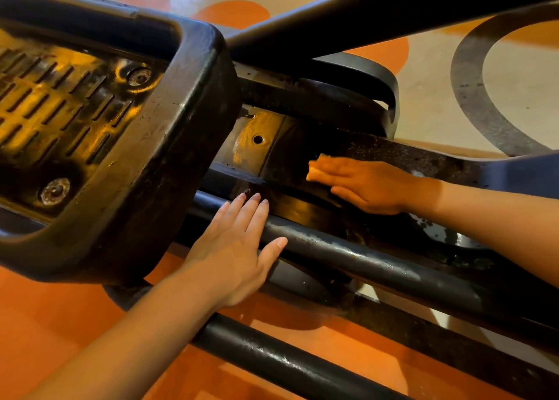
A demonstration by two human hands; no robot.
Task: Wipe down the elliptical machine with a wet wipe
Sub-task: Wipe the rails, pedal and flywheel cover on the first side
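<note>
The black elliptical machine fills the view, with its ribbed foot pedal (99, 133) at the left and a flat frame beam (393, 154) running to the right. My right hand (369, 185) lies flat with straight fingers on that beam, pressing a pale wet wipe (314, 170) whose edge shows under the fingertips. My left hand (239, 248) rests open with straight fingers on a round black rail (378, 263) just below the pedal's corner.
A second black rail (272, 360) runs along the bottom of the view. A thick dark arm (302, 27) crosses the top. The floor (438, 91) is cream with orange patches and a grey ring.
</note>
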